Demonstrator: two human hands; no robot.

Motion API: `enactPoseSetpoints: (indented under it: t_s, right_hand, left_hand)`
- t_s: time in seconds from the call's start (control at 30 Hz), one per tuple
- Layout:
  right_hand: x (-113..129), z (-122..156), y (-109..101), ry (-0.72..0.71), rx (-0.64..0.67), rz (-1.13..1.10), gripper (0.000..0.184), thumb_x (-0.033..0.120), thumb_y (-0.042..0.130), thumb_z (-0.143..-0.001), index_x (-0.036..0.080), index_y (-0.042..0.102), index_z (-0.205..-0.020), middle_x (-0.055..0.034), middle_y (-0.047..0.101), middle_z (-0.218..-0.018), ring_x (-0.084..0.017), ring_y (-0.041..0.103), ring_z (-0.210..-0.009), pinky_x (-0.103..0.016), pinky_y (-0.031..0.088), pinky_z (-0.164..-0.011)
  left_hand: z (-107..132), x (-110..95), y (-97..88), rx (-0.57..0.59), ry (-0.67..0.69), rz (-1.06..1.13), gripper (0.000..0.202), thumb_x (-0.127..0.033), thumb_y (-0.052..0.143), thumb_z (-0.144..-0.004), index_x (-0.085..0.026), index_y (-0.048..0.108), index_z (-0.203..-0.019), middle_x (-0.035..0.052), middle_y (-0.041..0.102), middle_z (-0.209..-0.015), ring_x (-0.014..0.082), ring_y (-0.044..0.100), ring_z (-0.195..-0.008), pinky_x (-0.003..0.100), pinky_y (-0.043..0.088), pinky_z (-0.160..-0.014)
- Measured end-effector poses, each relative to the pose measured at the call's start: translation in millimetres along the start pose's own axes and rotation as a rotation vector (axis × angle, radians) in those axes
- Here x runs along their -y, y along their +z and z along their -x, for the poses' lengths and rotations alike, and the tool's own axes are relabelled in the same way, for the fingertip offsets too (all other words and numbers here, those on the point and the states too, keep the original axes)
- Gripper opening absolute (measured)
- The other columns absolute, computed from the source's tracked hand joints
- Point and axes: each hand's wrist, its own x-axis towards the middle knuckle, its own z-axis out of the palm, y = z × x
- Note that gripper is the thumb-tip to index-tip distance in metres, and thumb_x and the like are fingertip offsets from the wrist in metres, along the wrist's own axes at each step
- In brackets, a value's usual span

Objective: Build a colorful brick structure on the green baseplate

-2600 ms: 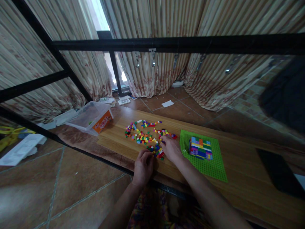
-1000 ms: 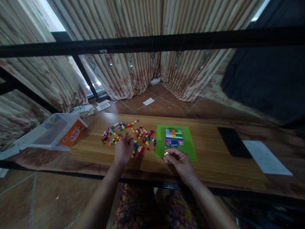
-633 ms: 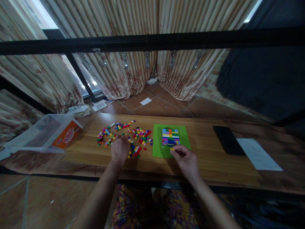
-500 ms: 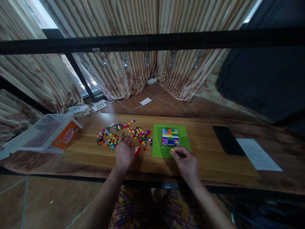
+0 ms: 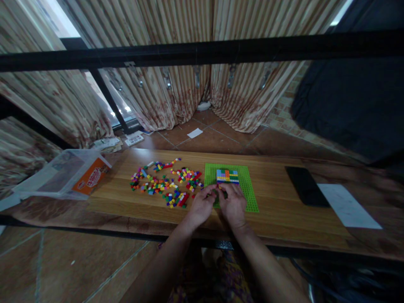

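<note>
A green baseplate (image 5: 246,191) lies on the wooden table (image 5: 277,210), with a multicoloured block of small bricks (image 5: 227,176) built on its far part. My left hand (image 5: 202,205) and my right hand (image 5: 232,203) meet over the near edge of the baseplate, fingertips together just in front of the brick block. Both hands have their fingers curled in a pinch; what they hold is too small to make out. A scatter of loose coloured bricks (image 5: 164,183) lies to the left of the hands.
A clear plastic tub with an orange label (image 5: 67,173) lies at the table's left end. A black phone (image 5: 304,186) and a white sheet (image 5: 349,206) lie to the right. A black metal bar (image 5: 202,48) crosses overhead; curtains hang behind.
My left hand left the loose brick pile and moved right to join my right hand at the baseplate. My right hand shifted slightly left and forward toward the brick block.
</note>
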Motion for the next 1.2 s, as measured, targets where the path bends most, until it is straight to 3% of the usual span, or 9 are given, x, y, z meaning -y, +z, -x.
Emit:
enactPoseSetpoints:
  t_s: [0.3, 0.47, 0.63, 0.77, 1.2]
  right_hand:
    - [-7, 0, -2, -0.056, 0.010, 0.135, 0.016, 0.026, 0.055, -0.089, 0.021, 0.070, -0.094, -0.0065, 0.065, -0.083, -0.023, 0.054, -0.083, -0.034, 0.041, -0.076]
    - [-9, 1, -8, -0.069, 0.008, 0.095, 0.017, 0.027, 0.056, -0.089, 0.021, 0.071, -0.095, -0.0060, 0.066, -0.086, -0.022, 0.054, -0.084, -0.034, 0.042, -0.077]
    - [-8, 0, -19, -0.040, -0.001, 0.049, 0.023, 0.027, 0.051, -0.092, 0.023, 0.071, -0.101, -0.0065, 0.066, -0.091, -0.021, 0.056, -0.086, -0.034, 0.042, -0.076]
    - [-8, 2, -23, -0.099, 0.035, 0.113, 0.028, 0.022, 0.048, -0.092, 0.023, 0.072, -0.107, -0.0074, 0.065, -0.096, -0.021, 0.053, -0.085, -0.034, 0.041, -0.076]
    - [-5, 3, -26, -0.156, 0.136, 0.384, 0.030, 0.016, 0.051, -0.089, 0.026, 0.071, -0.108, -0.0071, 0.063, -0.094, -0.022, 0.047, -0.081, -0.035, 0.032, -0.070]
  left_hand:
    - [-9, -7, -1.7, 0.096, 0.145, -0.252, 0.044, -0.009, 0.045, -0.070, -0.017, 0.069, -0.106, -0.0011, 0.062, -0.073, 0.0125, 0.054, -0.068, 0.023, 0.046, -0.068]
    - [-1, -13, 1.0, 0.096, 0.122, -0.364, 0.050, -0.008, 0.044, -0.072, -0.016, 0.064, -0.118, 0.0014, 0.065, -0.080, 0.0146, 0.058, -0.069, 0.026, 0.047, -0.069]
    - [4, -14, 4.6, 0.073, 0.192, -0.468, 0.051, -0.007, 0.043, -0.074, -0.018, 0.062, -0.121, 0.0032, 0.068, -0.086, 0.0163, 0.061, -0.077, 0.028, 0.050, -0.078]
    - [6, -16, 8.2, 0.043, 0.228, -0.582, 0.050, -0.007, 0.044, -0.076, -0.017, 0.060, -0.122, 0.0075, 0.069, -0.097, 0.0188, 0.063, -0.087, 0.030, 0.050, -0.084]
    - [10, -13, 10.1, 0.051, 0.244, -0.595, 0.053, -0.006, 0.044, -0.077, -0.014, 0.056, -0.127, 0.0096, 0.068, -0.099, 0.0206, 0.063, -0.088, 0.033, 0.050, -0.084]
